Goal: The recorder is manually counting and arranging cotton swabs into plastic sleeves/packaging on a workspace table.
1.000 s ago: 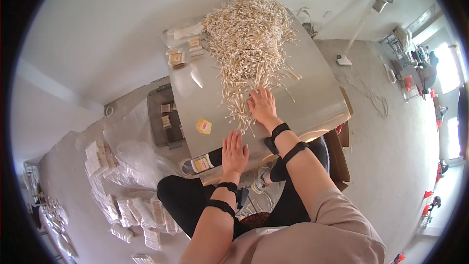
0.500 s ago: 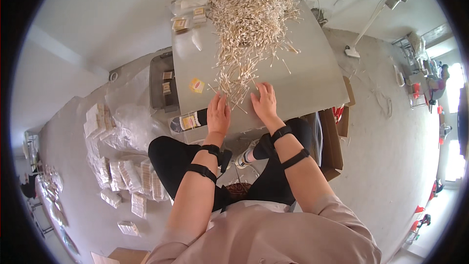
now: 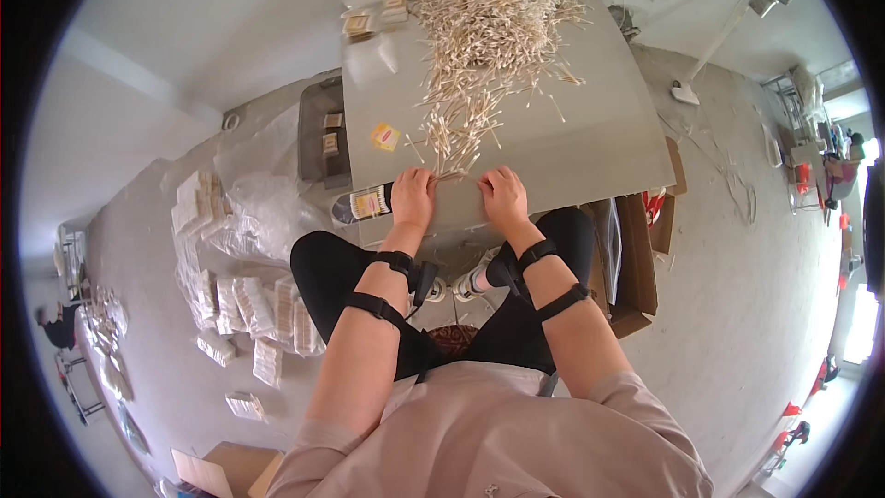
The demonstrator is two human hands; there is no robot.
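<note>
A large heap of cotton swabs point(image 3: 498, 9) covers the far part of the grey table point(image 3: 590, 152), with a looser trail of swabs point(image 3: 461, 120) running toward me. At the near edge, my left hand point(image 3: 414, 198) is closed with its fingertips at the trail's near end. My right hand point(image 3: 504, 201) is closed opposite it, a short gap away. A few cotton swabs point(image 3: 454, 176) lie crosswise between the fingertips of both hands; their exact number is hidden. Left of my left hand sits a clear pack of swabs with a yellow label point(image 3: 371, 203).
A yellow card point(image 3: 384, 136) lies on the table's left side, with small packs point(image 3: 359, 26) beyond it. A grey bin point(image 3: 318, 101) stands left of the table. Bagged packs point(image 3: 249, 304) cover the floor at left. An open cardboard box point(image 3: 636, 267) is at right.
My fingers have curled in from a spread pose, and a few swabs now lie crosswise between them. The near end of the trail has drawn back and narrowed. The view has shifted slightly.
</note>
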